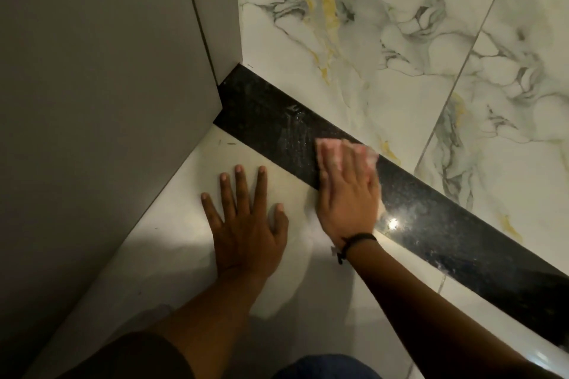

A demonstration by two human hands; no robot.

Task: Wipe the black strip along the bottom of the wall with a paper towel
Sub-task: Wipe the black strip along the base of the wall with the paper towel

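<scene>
A glossy black strip [271,114] runs along the foot of the marble-patterned wall, from the corner at upper left down to the lower right. My right hand [351,191] presses a pinkish-white paper towel [331,151] flat against the strip near its middle; the towel shows past my fingertips and most of it is hidden under the hand. Dusty smears show on the strip left of the towel. My left hand [249,224] lies flat on the white floor with its fingers spread, a little left of the right hand, holding nothing.
A plain grey panel [101,95] stands at the left and meets the strip at the corner. The marble wall [400,40] rises behind the strip. White floor tile [172,255] lies under my hands. A black band circles my right wrist.
</scene>
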